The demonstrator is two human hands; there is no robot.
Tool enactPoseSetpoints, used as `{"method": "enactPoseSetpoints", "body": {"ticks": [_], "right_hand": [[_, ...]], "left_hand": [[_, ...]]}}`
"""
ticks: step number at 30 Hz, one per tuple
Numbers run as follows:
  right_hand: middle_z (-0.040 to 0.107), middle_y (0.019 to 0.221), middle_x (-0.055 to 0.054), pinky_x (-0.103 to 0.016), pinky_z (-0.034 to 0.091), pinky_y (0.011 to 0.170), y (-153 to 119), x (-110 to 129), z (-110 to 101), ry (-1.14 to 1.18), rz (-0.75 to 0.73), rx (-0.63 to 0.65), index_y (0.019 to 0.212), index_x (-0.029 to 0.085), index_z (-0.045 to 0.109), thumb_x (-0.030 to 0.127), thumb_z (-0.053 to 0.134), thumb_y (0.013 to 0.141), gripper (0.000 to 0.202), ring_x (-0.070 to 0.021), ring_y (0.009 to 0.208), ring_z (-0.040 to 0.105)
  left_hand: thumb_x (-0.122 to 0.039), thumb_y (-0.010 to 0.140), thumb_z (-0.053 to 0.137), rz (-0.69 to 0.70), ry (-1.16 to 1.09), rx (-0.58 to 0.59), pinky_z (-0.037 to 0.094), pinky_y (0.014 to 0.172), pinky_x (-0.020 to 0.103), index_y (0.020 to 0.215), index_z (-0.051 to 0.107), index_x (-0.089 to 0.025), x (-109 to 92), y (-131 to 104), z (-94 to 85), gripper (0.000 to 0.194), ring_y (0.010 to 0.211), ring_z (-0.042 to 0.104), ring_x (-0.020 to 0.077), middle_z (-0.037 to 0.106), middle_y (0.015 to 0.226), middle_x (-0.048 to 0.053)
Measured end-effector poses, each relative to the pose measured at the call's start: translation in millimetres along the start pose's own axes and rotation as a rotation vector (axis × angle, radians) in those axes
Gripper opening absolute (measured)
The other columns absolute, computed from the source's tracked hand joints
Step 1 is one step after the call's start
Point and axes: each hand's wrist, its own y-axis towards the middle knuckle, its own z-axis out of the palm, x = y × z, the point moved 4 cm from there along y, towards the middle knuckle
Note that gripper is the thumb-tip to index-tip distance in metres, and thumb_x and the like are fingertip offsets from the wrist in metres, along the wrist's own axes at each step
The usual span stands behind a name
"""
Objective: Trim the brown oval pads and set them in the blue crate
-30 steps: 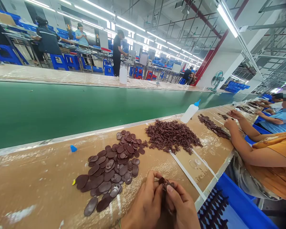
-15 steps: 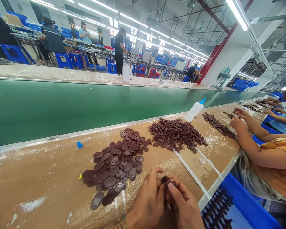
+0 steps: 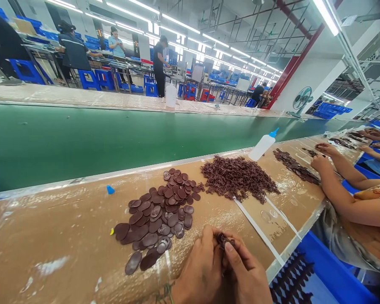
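Observation:
Close together at the bottom centre, my left hand [image 3: 201,261] and my right hand [image 3: 245,264] both grip a small dark brown piece [image 3: 223,240] between their fingertips. Its lower part is hidden by the fingers. Left of my hands lies a spread of flat brown oval discs [image 3: 156,215]. Beyond my hands is a heap of small curly brown pieces [image 3: 239,175]. A white bottle with a blue tip [image 3: 262,147] leans behind that heap.
A blue cap [image 3: 110,190] lies near the green belt [image 3: 107,139]. At lower right, a blue bin [image 3: 332,266] holds rows of dark pieces. A co-worker's arms [image 3: 342,181] reach over the table on the right. White strips [image 3: 258,230] cross the tabletop.
The view has shifted slightly, so the table items appear a little further right. My left fingers have drawn in closer around the small brown piece.

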Motion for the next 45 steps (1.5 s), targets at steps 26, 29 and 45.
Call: {"method": "enactPoseSetpoints", "body": {"ticks": [26, 29, 45], "right_hand": [[0.069, 0.122, -0.008, -0.030, 0.051, 0.095, 0, 18, 2, -0.360, -0.061, 0.151, 0.106, 0.025, 0.078, 0.043, 0.068, 0.085, 0.030, -0.0269, 0.111, 0.064], [0.071, 0.118, -0.009, -0.031, 0.053, 0.091, -1, 21, 5, -0.284, -0.058, 0.105, 0.101, 0.024, 0.080, 0.043, 0.072, 0.081, 0.029, -0.0280, 0.109, 0.065], [0.074, 0.114, -0.010, -0.036, 0.052, 0.095, -1, 11, 0, -0.086, -0.033, 0.030, 0.097, 0.020, 0.080, 0.039, 0.077, 0.077, 0.027, -0.0288, 0.109, 0.065]], "left_hand": [[-0.023, 0.091, 0.042, 0.039, 0.192, 0.065, 0.044, 0.068, 0.036, 0.110, 0.045, -0.016, -9, 0, -2.4, 0.021, 0.084, 0.065, 0.0287, 0.068, 0.095, 0.016], [-0.026, 0.093, 0.039, 0.063, 0.196, 0.052, 0.043, 0.067, 0.036, 0.110, 0.046, -0.015, -11, 1, -1.7, 0.021, 0.082, 0.066, 0.0284, 0.069, 0.094, 0.016], [-0.019, 0.092, 0.040, 0.224, 0.134, 0.070, 0.049, 0.088, 0.033, 0.113, 0.050, -0.018, -22, -5, -9.9, 0.024, 0.095, 0.061, 0.0216, 0.064, 0.106, 0.011]]}}
